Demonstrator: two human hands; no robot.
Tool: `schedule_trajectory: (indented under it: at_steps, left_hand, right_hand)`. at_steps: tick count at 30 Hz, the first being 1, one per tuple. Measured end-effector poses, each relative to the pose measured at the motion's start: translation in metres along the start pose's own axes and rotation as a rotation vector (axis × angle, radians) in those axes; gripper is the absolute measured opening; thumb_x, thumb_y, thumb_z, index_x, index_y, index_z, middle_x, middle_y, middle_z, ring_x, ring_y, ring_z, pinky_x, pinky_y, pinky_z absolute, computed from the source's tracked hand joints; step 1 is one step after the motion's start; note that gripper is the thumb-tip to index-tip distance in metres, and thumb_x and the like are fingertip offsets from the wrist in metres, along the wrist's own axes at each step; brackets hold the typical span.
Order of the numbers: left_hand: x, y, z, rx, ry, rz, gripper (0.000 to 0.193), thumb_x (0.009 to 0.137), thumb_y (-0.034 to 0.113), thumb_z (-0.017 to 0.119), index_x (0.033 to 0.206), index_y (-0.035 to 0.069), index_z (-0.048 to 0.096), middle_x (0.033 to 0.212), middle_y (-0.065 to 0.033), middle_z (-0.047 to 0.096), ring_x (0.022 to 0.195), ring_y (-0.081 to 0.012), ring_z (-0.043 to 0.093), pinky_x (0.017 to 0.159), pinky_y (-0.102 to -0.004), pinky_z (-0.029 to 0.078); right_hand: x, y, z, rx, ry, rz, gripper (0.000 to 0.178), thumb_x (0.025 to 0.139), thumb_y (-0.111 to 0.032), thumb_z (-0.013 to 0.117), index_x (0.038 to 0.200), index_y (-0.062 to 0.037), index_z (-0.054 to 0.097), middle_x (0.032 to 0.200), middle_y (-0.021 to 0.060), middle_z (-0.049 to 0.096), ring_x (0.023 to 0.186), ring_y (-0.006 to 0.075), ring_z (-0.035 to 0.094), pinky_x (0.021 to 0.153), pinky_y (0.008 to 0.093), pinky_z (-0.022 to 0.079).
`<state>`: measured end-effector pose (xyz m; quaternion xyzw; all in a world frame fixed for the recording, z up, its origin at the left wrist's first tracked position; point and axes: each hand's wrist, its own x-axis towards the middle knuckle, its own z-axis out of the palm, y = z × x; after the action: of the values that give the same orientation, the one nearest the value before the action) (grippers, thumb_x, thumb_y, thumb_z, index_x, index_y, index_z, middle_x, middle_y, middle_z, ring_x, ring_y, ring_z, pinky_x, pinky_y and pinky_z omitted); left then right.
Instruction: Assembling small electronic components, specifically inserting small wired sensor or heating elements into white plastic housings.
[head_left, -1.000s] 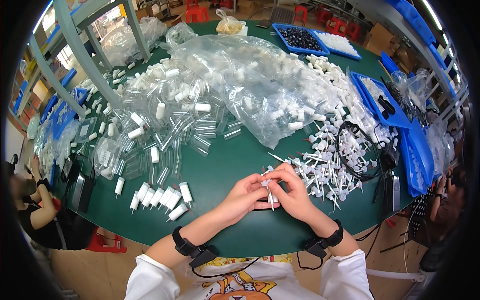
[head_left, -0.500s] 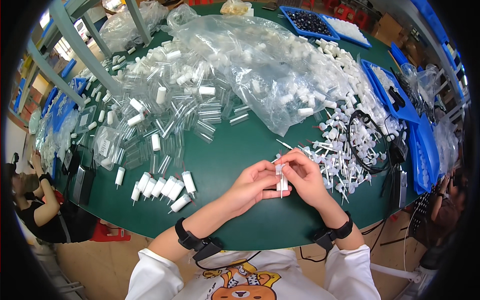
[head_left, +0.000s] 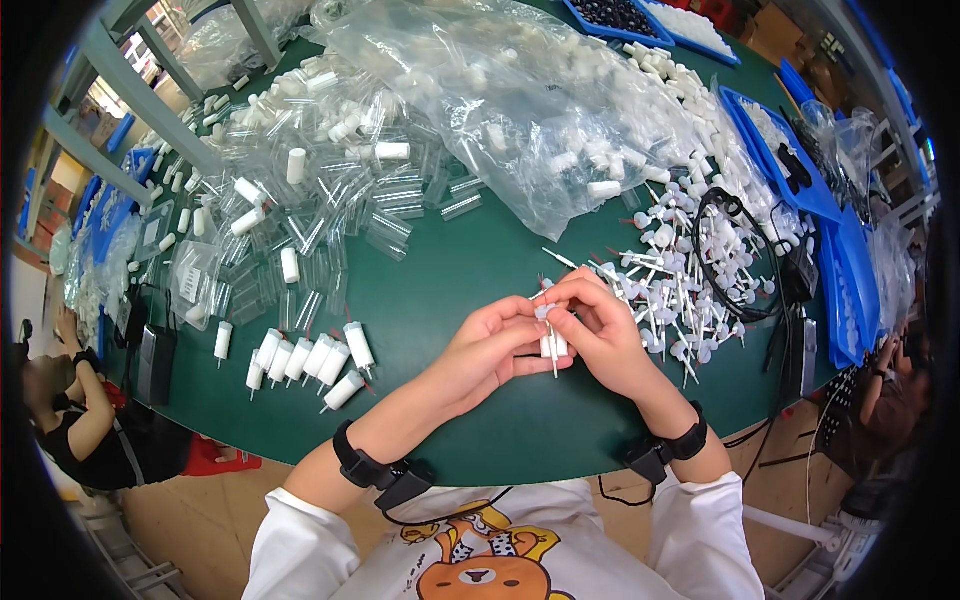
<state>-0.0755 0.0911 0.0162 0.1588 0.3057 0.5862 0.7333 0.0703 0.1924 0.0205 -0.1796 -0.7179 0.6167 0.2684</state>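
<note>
Just above the front part of the green table (head_left: 440,440), my two hands meet. My left hand (head_left: 475,355) curls its fingers around a short white cylinder (head_left: 561,346), partly hidden behind them. Thumb and fingertips of my right hand (head_left: 602,338) pinch a small whitish cap with a thin white stem (head_left: 555,366); the stem points down in front of the cylinder. Fine reddish wires rise by the fingertips. Whether cap and cylinder are joined I cannot tell. Closest to my right hand lies a heap of similar stemmed caps (head_left: 655,285).
Several white cylinders with wires and stems (head_left: 318,358) stand or lie at left. Behind them spread clear tubes (head_left: 400,200) and loose white cylinders. A large clear plastic bag (head_left: 540,130) covers the far middle. Blue trays (head_left: 848,290) and a coiled black cable (head_left: 706,215) are at right.
The view has tilted, so the tabletop things sit higher in it. Both hands stay together on the same pieces, with only slight finger movement at the stemmed cap.
</note>
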Motion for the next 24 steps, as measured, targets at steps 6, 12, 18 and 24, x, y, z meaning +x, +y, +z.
schedule_trajectory:
  at_steps: [6,12,18,24]
  left_hand:
    - [-0.0019,0.0005,0.0055,0.152,0.066,0.086,0.015,0.090,0.005,0.054,0.104,0.001,0.052,0.104,-0.0126,0.060,0.095,-0.0240,0.064,0.087,-0.0388,0.054]
    - [-0.0007,-0.0026,0.0041,0.292,0.133,0.140,0.014,0.088,0.002,0.055,0.102,0.000,0.052,0.104,-0.0132,0.061,0.090,-0.0222,0.065,0.081,-0.0368,0.056]
    - [0.0007,-0.0045,0.0020,0.326,0.146,0.126,0.021,0.087,0.001,0.055,0.107,-0.001,0.050,0.103,-0.0146,0.061,0.088,-0.0224,0.066,0.078,-0.0363,0.057]
    - [-0.0011,-0.0012,0.0028,0.327,0.128,0.104,0.035,0.087,0.002,0.054,0.119,0.002,0.041,0.103,-0.0175,0.062,0.087,-0.0245,0.066,0.073,-0.0342,0.056]
  right_hand:
    - [-0.0001,-0.0009,0.0004,-0.003,0.023,0.010,0.013,0.088,-0.009,0.059,0.097,0.0003,0.060,0.094,0.0062,0.051,0.085,0.0128,0.055,0.075,0.0265,0.047]
    - [-0.0009,0.0032,0.0024,-0.017,0.045,-0.002,0.014,0.087,-0.008,0.061,0.096,0.0008,0.058,0.093,0.0064,0.051,0.082,0.0119,0.055,0.073,0.0256,0.049]
    - [-0.0035,0.0034,0.0022,0.003,0.011,0.090,0.016,0.086,-0.008,0.062,0.097,0.0006,0.053,0.088,0.0040,0.051,0.082,0.0104,0.056,0.075,0.0248,0.049]
    - [-0.0039,-0.0002,0.0018,0.232,0.001,0.250,0.015,0.093,-0.011,0.051,0.105,-0.0006,0.051,0.094,0.0039,0.055,0.082,0.0095,0.055,0.075,0.0234,0.047]
